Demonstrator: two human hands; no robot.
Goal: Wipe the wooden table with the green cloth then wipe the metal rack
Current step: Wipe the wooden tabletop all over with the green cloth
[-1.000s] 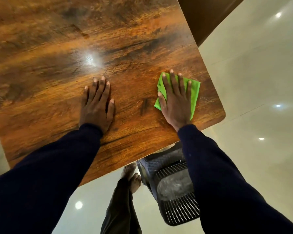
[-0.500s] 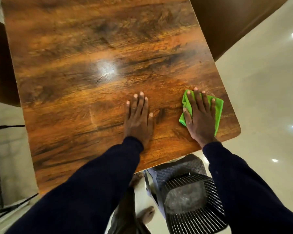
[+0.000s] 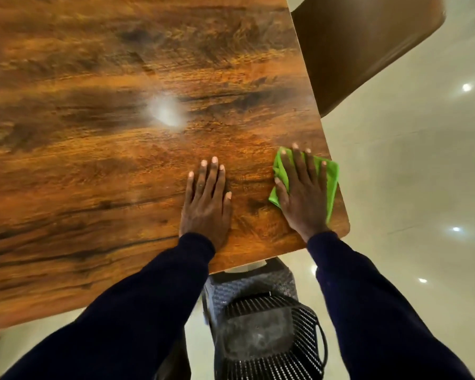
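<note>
Nearest the viewer, a black slatted plastic piece [image 3: 261,333], basket or seat, cannot be told which, stands on the floor [image 3: 409,187] under the table's near edge. Its hollow shows only a grey dusty patch. Two dark sleeves [image 3: 137,311] reach forward over it.

On the wooden table [image 3: 107,160], the left hand [image 3: 206,200] lies palm down, fingers straight and close together, holding nothing. Just beside it, the right hand [image 3: 303,193] presses flat with fingers slightly spread on the green cloth [image 3: 331,185], which lies folded at the near right corner.

Compared with half a second ago, both hands keep the same pose and spacing. The cloth's right border now meets the table's right edge, where a strip of wood showed before. One second ago the left hand lay well apart from the right.

Farther off, a glare spot [image 3: 166,113] marks mid-table, and a brown panel [image 3: 368,45] lies beyond the far right edge.
</note>
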